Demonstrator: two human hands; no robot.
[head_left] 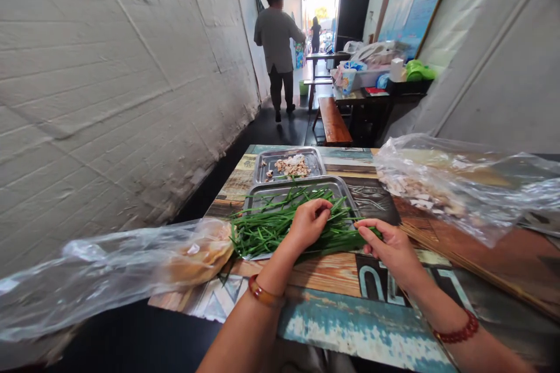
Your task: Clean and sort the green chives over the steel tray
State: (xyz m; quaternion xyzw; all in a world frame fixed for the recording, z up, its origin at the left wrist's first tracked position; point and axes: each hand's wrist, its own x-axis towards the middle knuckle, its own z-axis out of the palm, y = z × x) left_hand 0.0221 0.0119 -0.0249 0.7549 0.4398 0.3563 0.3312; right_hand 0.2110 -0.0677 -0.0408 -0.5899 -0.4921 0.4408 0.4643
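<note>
A heap of long garlic chives [262, 233] lies across a metal tray [345, 186], some stems sticking out past its rim. Over the right part of the heap is my left hand [310, 222], its fingers bent together at the stems. My right hand [387, 242] is at the tray's right edge, thumb and forefinger pinched, with green stems between the fingers. Thin bamboo skewers [476, 277] lie on the table right of my right hand. Behind the chives, a second metal tray [258, 170] holds small pale brown pieces [292, 166].
A clear plastic bag [196, 253] with yellowish contents lies at left; another plastic bag [441, 186] with pale pieces is at right. Beyond the patterned table [324, 309] stand a wooden bench [335, 122] and a cluttered table. A person [275, 41] is in the aisle.
</note>
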